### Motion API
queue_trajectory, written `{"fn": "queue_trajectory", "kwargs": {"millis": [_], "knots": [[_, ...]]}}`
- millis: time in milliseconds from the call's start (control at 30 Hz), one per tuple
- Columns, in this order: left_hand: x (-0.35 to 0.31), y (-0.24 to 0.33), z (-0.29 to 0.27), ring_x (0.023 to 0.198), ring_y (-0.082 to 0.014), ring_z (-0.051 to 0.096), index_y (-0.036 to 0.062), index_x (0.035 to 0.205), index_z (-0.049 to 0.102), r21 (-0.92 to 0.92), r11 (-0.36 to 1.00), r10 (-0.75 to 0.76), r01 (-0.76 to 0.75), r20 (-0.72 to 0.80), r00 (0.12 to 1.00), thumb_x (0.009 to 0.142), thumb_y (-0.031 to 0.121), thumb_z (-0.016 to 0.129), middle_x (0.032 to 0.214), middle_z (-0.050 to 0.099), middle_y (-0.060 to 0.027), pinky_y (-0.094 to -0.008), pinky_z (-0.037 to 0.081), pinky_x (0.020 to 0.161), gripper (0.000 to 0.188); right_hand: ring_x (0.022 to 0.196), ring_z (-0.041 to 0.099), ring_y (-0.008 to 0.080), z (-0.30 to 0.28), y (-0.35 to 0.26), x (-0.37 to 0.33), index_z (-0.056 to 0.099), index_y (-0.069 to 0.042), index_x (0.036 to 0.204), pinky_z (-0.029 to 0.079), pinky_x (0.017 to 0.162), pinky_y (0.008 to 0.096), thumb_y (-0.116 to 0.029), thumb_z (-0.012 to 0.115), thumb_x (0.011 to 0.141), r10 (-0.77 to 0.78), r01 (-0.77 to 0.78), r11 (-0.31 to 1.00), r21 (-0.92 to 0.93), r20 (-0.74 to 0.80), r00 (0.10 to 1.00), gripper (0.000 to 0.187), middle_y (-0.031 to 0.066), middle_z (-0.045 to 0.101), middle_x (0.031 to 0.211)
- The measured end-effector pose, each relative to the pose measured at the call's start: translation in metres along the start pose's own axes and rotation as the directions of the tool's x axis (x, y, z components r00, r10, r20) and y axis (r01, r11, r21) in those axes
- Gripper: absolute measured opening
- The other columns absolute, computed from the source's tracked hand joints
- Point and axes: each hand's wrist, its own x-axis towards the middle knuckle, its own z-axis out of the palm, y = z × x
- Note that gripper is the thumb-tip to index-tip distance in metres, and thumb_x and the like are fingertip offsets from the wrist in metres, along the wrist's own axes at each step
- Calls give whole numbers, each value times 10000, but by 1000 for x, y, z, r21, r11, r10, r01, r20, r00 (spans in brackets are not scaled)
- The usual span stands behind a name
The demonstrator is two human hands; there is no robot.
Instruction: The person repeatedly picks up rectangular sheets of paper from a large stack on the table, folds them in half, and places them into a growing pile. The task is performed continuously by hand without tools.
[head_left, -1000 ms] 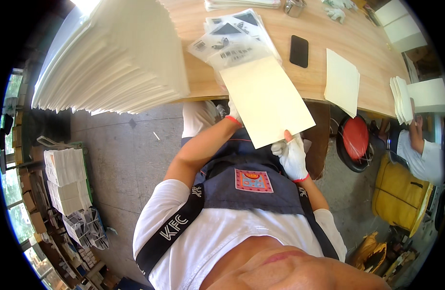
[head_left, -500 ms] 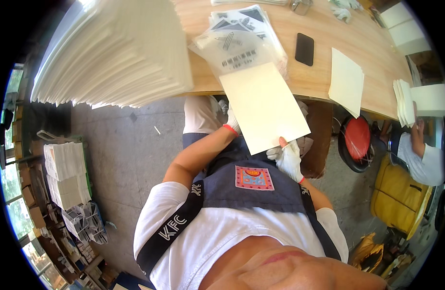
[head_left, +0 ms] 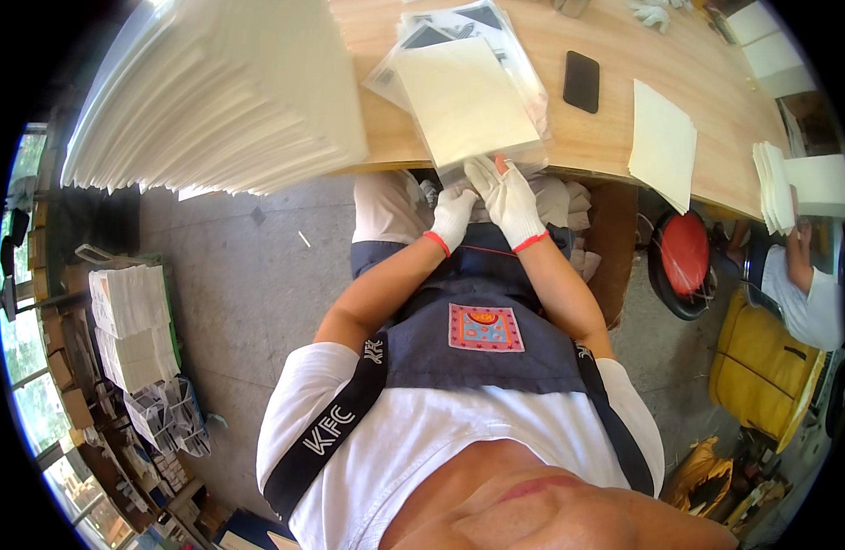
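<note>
A cream paper sheet or thin stack (head_left: 463, 101) lies inside a clear plastic bag (head_left: 528, 151), whose near end hangs over the table's front edge. My left hand (head_left: 452, 218), in a white glove with a red cuff, is closed at the bag's near edge, seemingly pinching the film. Beside it my right hand (head_left: 511, 200), gloved alike with one fingertip bare, rests with fingers stretched against the paper's near end and the bag. Underneath are more printed clear bags (head_left: 509, 41) in a pile.
A tall stack of white paper (head_left: 220, 101) fills the table's left. To the right lie a black phone (head_left: 581, 82) and a cream paper pile (head_left: 662, 142). A red-seated stool (head_left: 684, 252) and a yellow padded chair (head_left: 762, 367) stand right; another person (head_left: 803, 275) sits beyond.
The cream paper has moved away from me, into the plastic bag. Both hands have come together at its near end; the right hand has moved forward and left.
</note>
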Motion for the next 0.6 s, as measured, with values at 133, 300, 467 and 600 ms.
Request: {"fn": "queue_trajectory", "kwargs": {"millis": [133, 300, 467, 600], "knots": [[-30, 47, -17, 884, -260, 617, -3, 1171, 457, -166, 961, -200, 220, 126, 972, 870, 156, 499, 1066, 568, -125, -358, 543, 696, 343, 572, 616, 179, -5, -14, -27, 496, -57, 1174, 505, 507, 261, -260, 395, 944, 110, 7, 707, -707, 120, 987, 323, 81, 639, 757], [-36, 66, -52, 832, -222, 624, -19, 975, 533, 47, 999, -22, 21, 7, 1000, 889, 190, 516, 956, 609, -124, -302, 538, 655, 227, 570, 618, 169, 17, -8, -32, 535, -138, 1040, 444, 487, 300, -273, 500, 872, 46, 434, -320, -842, 444, 895, 218, 68, 627, 685], [-27, 70, -61, 818, -210, 632, -61, 1082, 506, 56, 997, -56, 55, 15, 998, 893, 156, 484, 957, 615, -129, -296, 539, 656, 288, 595, 621, 270, 23, 14, -8, 472, -121, 876, 451, 475, 365, -283, 486, 859, 151, 579, -707, -406, 713, 684, 164, 90, 612, 638], [-27, 76, -59, 807, -205, 636, -78, 1107, 497, 76, 996, -50, 48, 25, 998, 886, 170, 511, 958, 619, -128, -296, 539, 661, 333, 544, 613, 247, 23, 8, -2, 472, -113, 860, 467, 454, 351, -249, 517, 840, 286, 677, -669, -309, 733, 617, 145, 70, 618, 634]]}}
